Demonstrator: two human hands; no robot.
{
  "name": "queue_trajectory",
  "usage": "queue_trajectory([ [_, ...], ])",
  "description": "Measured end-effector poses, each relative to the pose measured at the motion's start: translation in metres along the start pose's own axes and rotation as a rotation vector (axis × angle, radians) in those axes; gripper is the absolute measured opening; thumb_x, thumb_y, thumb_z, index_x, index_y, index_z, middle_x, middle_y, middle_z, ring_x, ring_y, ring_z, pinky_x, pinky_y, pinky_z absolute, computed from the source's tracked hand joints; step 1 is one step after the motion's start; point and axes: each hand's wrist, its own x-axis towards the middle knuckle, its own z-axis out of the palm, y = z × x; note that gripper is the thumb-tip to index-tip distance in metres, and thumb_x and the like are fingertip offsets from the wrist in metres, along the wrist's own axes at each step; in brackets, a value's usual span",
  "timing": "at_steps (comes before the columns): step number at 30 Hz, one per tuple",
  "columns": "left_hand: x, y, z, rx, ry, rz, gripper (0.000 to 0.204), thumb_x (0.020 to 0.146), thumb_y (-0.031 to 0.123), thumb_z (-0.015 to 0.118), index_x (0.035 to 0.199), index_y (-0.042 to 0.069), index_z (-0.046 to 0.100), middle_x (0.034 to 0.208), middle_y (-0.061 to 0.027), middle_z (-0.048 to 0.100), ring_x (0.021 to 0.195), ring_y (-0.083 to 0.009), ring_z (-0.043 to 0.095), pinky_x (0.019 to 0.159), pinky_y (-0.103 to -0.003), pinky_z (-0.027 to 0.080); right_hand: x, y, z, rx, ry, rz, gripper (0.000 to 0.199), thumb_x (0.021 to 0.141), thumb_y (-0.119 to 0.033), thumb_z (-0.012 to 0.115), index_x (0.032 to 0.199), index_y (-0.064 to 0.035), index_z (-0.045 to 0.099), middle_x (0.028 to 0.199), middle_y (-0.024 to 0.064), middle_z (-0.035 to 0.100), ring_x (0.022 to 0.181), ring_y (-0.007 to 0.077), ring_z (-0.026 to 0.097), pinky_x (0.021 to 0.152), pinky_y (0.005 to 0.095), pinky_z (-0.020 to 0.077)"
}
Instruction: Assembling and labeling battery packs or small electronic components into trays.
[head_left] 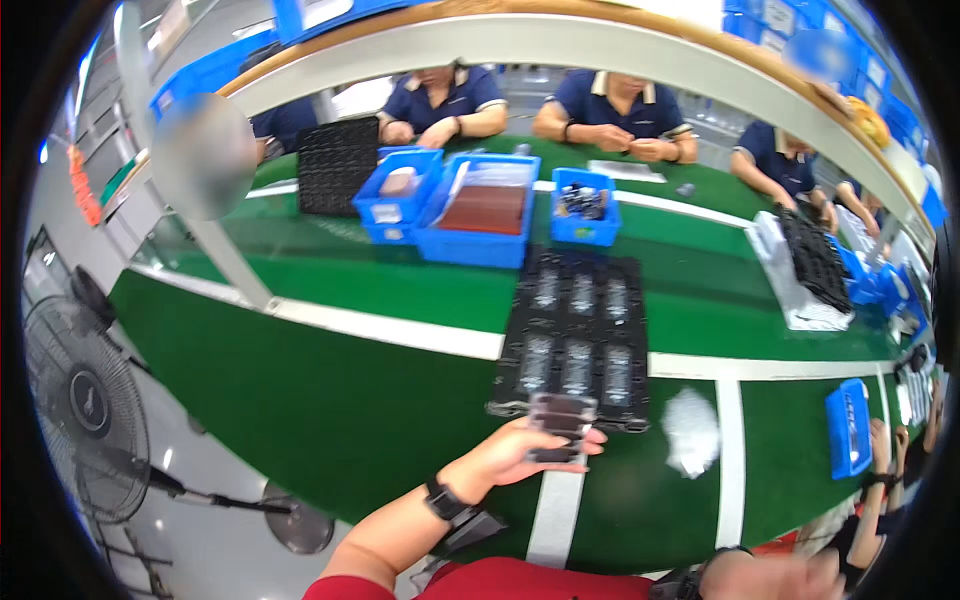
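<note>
My left hand (518, 456) is closed around a clear plastic piece with dark brown panels (563, 415); the thumb lies across its face. This piece is just over the near edge of a black moulded tray (634, 408). Several clear, glossy parts (578, 368) sit in the tray's pockets, in two rows. Low at the right, close to my body, my right hand (785, 577) is smeared by motion. Its fingers cannot be made out, nor whether it holds anything.
Blue bins (472, 247) stand beyond the tray, one with brown sheets (484, 210), another with small dark parts (582, 202). A crumpled clear bag (692, 433) lies right of the tray on the green table (300, 390). Co-workers sit opposite and at right. A fan (88, 400) stands left.
</note>
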Motion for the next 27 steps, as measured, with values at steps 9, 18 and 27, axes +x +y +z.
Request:
queue_trajectory([
  [9, -0.034, 0.042, 0.003, 0.122, 0.250, 0.132, 0.051, 0.073, 0.000, 0.052, 0.122, -0.009, 0.042, 0.118, -0.0302, 0.050, 0.111, -0.0398, 0.051, 0.092, -0.053, 0.043, -0.017, 0.003, 0.051, 0.392, -0.895, 0.617, 0.025, 0.077, -0.011, 0.054, 0.097, -0.0003, 0.065, 0.085, 0.0114, 0.059, 0.066, 0.0184, 0.050, 0.061, 0.0312, 0.0440],
  [18, -0.088, 0.068, -0.042, 0.377, 0.631, 0.175, 0.039, 0.073, -0.004, 0.049, 0.112, -0.006, 0.051, 0.102, -0.0158, 0.061, 0.090, -0.0271, 0.062, 0.081, -0.041, 0.052, -0.003, 0.028, 0.033, 0.838, -1.504, -0.371, 0.019, 0.071, -0.007, 0.063, 0.088, 0.0017, 0.058, 0.105, 0.0138, 0.062, 0.098, 0.0226, 0.061, 0.078, 0.0283, 0.0472],
  [27, -0.080, 0.100, -0.065, 1.283, 0.741, -0.061, 0.033, 0.070, 0.008, 0.055, 0.100, -0.006, 0.053, 0.085, -0.0073, 0.059, 0.075, -0.0139, 0.054, 0.069, -0.028, 0.045, 0.007, 0.030, 0.009, 0.560, -1.151, 0.529, 0.005, 0.076, -0.005, 0.057, 0.080, -0.0024, 0.060, 0.083, 0.0070, 0.068, 0.072, 0.0165, 0.066, 0.065, 0.0206, 0.0480],
])
